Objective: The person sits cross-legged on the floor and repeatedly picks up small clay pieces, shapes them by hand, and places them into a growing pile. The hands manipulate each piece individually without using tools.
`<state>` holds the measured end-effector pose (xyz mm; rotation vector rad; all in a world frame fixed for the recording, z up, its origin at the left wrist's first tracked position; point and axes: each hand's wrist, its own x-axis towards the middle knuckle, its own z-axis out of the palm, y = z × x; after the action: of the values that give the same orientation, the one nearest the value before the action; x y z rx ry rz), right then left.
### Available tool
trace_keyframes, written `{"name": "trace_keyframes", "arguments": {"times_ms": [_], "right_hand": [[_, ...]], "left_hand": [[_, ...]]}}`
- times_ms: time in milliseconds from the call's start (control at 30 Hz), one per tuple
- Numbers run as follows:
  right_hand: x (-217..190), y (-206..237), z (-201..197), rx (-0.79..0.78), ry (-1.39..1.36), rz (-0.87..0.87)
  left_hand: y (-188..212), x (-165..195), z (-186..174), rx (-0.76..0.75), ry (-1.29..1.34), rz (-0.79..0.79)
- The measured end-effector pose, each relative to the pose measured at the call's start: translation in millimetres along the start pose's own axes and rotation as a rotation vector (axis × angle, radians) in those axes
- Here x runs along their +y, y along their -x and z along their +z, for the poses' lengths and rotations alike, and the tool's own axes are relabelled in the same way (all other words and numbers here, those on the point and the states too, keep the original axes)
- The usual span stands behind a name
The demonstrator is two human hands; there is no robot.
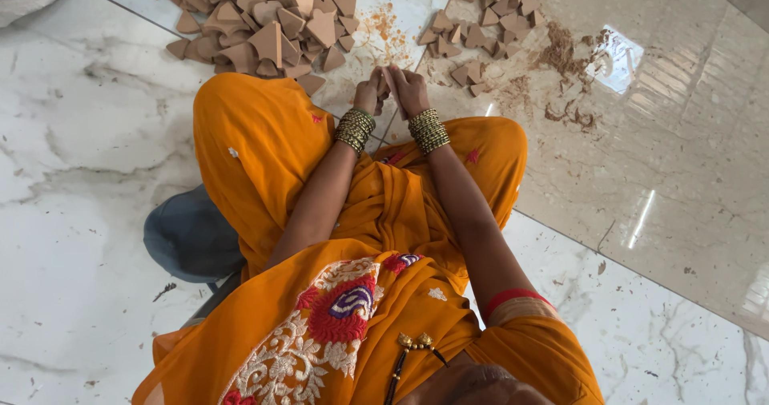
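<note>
Marble floor [96, 132], hands pinching clay piece [390, 77]

Both arms extend forward over the knees, wrists bangled. The left hand [369, 94] and right hand [408, 90] meet, fingers curled and touching.

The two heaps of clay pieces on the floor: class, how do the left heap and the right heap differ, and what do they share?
The left heap is larger and piled thickly, pieces stacked on each other; the right heap is smaller and looser, scattered mostly flat. The left heap lies on white marble floor; the right heap lies on a beige tile with brown crumbs beside it. Both hold brown, roughly triangular clay pieces, and both lie beyond the person's knees.
</note>
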<state>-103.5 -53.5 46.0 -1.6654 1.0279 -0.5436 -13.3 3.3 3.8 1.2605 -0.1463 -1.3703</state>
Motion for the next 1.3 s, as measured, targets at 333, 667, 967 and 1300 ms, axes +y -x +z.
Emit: {"name": "trace_keyframes", "arguments": {"times_ms": [333,667,967,1300], "right_hand": [[7,-6,-7,-0.082,-0.088,0.160],[5,-1,9,-0.031,0.242,-0.007],[6,2,11,0.009,0.253,-0.041],[5,-2,-5,0.197,0.346,-0.030]], "left_hand": [[1,-2,8,-0.033,-0.343,0.175],[-3,5,-1,0.224,-0.109,0.053],[-3,8,0,0.349,-0.168,-0.102],[2,-1,11,0.071,-0.219,0.027]]}}
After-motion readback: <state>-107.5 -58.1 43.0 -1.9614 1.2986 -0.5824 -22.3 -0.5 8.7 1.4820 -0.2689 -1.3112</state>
